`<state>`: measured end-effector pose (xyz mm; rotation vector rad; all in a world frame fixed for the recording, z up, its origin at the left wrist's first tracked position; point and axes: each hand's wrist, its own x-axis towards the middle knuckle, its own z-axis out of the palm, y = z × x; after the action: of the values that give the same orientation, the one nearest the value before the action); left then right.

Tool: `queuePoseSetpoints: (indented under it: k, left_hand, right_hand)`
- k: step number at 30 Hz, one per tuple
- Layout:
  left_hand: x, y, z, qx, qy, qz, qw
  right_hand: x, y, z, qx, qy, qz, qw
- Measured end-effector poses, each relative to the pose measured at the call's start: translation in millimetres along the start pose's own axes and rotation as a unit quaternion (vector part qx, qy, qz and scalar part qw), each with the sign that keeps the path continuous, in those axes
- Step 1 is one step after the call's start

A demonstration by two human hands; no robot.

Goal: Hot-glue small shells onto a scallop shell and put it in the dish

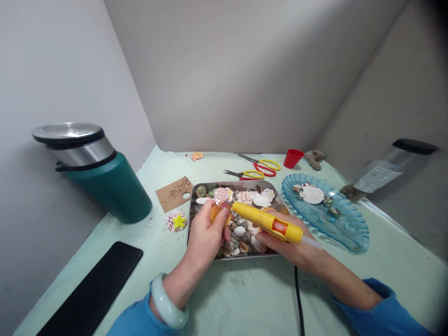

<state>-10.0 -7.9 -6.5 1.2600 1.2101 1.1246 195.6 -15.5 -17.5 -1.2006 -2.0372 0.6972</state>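
Orange shell (213, 213), pinched in the left hand (206, 233), sits above the metal tray (235, 258), towards its left half. The tray holds a crowded mix of shells: pink-and-white ribbed ones, smooth white ones and small dark spiral ones. To the right, the blue plate (352, 233) carries a flat white shell (312, 194) and a few little greenish shells (gathered mostly at its far end). The red cup (293, 159) stands upright behind, its contents hidden.

The left hand is closed, thumb pressed over the shell with fingers beneath. The right hand (292, 250) is wrapped around the yellow glue gun (268, 222), its nozzle pointing at the shell; whether the tip touches, I cannot tell.

The plate lies just beside the tray's right edge, leaving little room there. Left of the tray, a star-topped disc (177, 221) and a brown card (175, 193) lie near its wall, and scissors (259, 164) lie behind it. Tabletop (241, 298) shows between the forearms, with a black cord (298, 298) running down its right side.
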Motion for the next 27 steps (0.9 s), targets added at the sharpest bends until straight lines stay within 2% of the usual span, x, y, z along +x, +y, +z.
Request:
queuePoseSetpoints:
  k: [6, 11, 16, 20, 23, 27]
  left_hand:
    - [1.6, -3.3, -0.3, -0.046, 0.009, 0.005, 0.999]
    - [2.1, -2.8, 0.2, -0.082, 0.002, 0.008, 0.997]
    - [-1.5, 0.6, 1.4, -0.061, -0.050, 0.004, 0.997]
    - [-5.9, 1.5, 2.5, -0.011, -0.102, -0.013, 0.995]
    - [-7.0, 2.3, 3.6, -0.002, -0.131, -0.021, 0.991]
    - [-7.3, 4.5, 4.5, -0.003, -0.157, -0.018, 0.987]
  right_hand:
    - [-1.3, -0.4, 0.4, -0.003, 0.018, 0.010, 1.000]
    - [-0.1, -0.5, 2.7, 0.070, 0.064, 0.048, 0.994]
    - [1.6, -3.7, 5.8, 0.163, 0.108, 0.112, 0.974]
    - [2.8, -8.3, 11.3, 0.278, 0.093, 0.180, 0.939]
    - [2.1, -12.6, 15.1, 0.312, 0.078, 0.184, 0.929]
    - [0.2, -18.7, 16.9, 0.283, 0.066, 0.147, 0.946]
